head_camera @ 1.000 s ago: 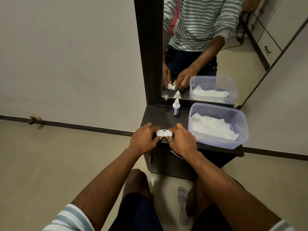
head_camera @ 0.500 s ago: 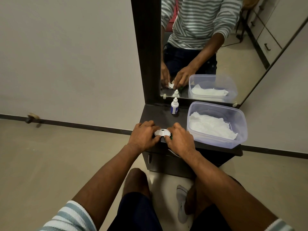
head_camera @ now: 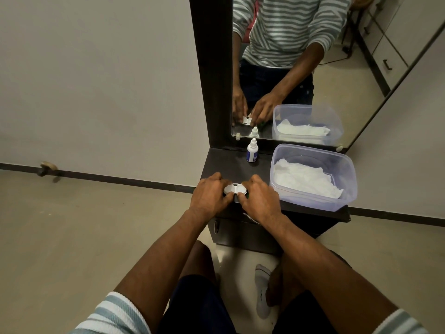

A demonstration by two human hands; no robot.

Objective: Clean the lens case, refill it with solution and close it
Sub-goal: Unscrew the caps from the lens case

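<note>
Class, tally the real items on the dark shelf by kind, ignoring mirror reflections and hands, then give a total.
Lens case: 1
Solution bottle: 1
Clear plastic tub: 1
White tissue pile, inside the tub: 1
Total: 4

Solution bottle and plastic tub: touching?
Apart. In the head view the solution bottle stands upright near the mirror, and a strip of dark shelf top shows between it and the plastic tub to its right.
</note>
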